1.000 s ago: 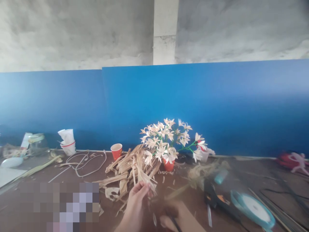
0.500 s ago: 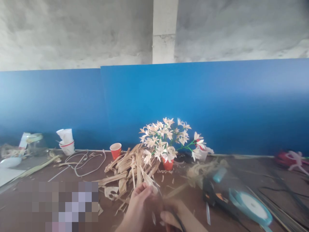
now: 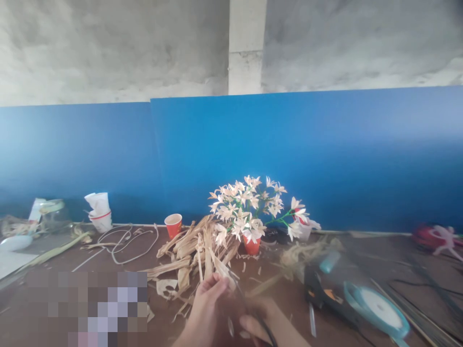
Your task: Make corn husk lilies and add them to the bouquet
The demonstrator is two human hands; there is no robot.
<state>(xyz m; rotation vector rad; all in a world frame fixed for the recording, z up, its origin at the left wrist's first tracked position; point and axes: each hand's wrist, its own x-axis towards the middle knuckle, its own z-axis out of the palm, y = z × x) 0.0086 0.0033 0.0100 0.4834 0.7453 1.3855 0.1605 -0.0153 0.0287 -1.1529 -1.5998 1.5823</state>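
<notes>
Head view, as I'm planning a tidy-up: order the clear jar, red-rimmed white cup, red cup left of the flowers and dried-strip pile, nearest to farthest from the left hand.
From the left hand:
1. Dried-strip pile, just beyond it.
2. Red cup, beyond and left.
3. White cup, farther left.
4. Clear jar, farthest left.

A strip (image 3: 224, 272) is before the husk pile (image 3: 185, 246) — cup (image 3: 252, 247) of flowers (image 3: 244, 198) right.

Craft workshop: glue gun (image 3: 320, 294), ribbon spool (image 3: 379, 308), dried husks (image 3: 183, 248).
</notes>
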